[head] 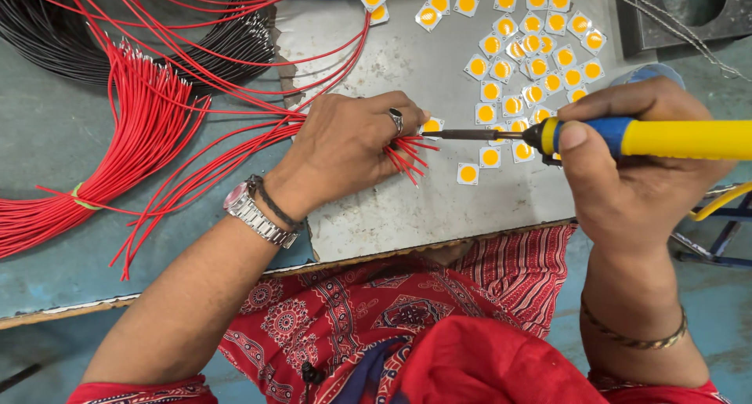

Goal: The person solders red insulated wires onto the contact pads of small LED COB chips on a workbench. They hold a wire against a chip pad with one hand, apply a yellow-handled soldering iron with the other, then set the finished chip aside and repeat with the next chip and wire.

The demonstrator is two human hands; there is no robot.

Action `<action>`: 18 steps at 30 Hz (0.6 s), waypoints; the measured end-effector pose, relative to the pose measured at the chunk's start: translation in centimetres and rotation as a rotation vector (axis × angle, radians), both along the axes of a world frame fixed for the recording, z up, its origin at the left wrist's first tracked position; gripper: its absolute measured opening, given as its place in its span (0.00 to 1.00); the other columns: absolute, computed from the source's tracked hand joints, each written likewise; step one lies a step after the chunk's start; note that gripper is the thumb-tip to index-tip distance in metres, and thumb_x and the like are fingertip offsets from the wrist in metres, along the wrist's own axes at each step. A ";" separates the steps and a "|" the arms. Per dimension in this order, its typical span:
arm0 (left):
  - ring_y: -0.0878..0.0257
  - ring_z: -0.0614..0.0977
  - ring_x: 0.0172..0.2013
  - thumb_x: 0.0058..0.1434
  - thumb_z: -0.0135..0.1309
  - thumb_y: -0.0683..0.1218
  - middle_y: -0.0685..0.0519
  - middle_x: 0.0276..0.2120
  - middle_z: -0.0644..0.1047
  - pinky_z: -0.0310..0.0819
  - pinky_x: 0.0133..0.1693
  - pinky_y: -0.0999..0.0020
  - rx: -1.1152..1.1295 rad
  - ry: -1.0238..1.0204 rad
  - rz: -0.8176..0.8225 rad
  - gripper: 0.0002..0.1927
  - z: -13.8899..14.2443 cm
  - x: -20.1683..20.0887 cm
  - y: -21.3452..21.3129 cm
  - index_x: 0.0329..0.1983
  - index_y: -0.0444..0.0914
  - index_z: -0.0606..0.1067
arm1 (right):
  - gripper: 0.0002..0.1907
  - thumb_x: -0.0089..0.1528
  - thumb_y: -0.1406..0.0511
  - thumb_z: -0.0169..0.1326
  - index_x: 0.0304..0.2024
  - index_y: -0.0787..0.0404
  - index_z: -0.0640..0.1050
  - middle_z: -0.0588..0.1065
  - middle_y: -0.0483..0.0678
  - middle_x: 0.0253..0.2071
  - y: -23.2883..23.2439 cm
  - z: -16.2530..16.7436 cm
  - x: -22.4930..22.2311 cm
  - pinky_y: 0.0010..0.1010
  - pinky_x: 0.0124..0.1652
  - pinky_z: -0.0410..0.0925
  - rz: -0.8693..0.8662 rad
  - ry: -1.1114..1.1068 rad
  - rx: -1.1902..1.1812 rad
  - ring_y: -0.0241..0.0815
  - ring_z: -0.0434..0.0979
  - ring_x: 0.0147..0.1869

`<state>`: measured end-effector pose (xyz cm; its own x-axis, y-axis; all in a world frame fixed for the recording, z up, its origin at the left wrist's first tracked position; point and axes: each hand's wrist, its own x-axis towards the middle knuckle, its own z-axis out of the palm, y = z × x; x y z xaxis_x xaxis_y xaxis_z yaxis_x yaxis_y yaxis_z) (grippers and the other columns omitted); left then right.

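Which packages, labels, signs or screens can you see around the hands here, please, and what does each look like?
None: no package, label, sign or screen shows.
Round-faced silver metal wristwatch: on the left wrist, its dial too small to make out.

Yellow-handled soldering iron point(627, 137), horizontal, tip on square chip point(432, 126)

The left hand point(345, 145) wears a silver ring with a dark stone point(396, 120) on one finger. At the left wrist sit a silver metal-link wristwatch point(249, 210) and a thin dark cord band point(276, 206) just beside it. The right hand point(638, 165) is bare; its wrist carries a thin twisted metal bangle point(633, 337). Short red sleeves and a red patterned printed garment point(376, 310) cover the lap.
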<state>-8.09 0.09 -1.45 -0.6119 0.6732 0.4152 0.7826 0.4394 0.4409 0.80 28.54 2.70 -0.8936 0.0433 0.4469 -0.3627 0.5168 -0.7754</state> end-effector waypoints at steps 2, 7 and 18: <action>0.54 0.81 0.30 0.58 0.63 0.46 0.58 0.41 0.80 0.70 0.26 0.58 0.000 0.007 -0.001 0.12 0.0 0.0 0.1 0.45 0.41 0.80 | 0.13 0.73 0.64 0.63 0.43 0.69 0.78 0.78 0.49 0.39 -0.1 -0.2 -0.1 0.18 0.39 0.64 0.000 -0.004 0.023 0.33 0.73 0.36; 0.54 0.81 0.31 0.58 0.63 0.45 0.58 0.42 0.80 0.71 0.27 0.58 0.003 0.012 -0.005 0.12 -0.1 0.0 0.1 0.45 0.41 0.80 | 0.12 0.71 0.64 0.62 0.41 0.70 0.79 0.79 0.50 0.38 -0.7 0.6 -0.5 0.19 0.39 0.65 0.015 0.005 0.102 0.34 0.74 0.37; 0.54 0.81 0.31 0.58 0.62 0.45 0.58 0.42 0.80 0.71 0.27 0.58 -0.007 0.017 0.006 0.12 -0.1 0.0 0.1 0.45 0.41 0.80 | 0.13 0.71 0.64 0.62 0.42 0.71 0.79 0.78 0.50 0.36 -1.7 2.3 -0.6 0.18 0.35 0.65 0.025 -0.018 0.088 0.34 0.77 0.35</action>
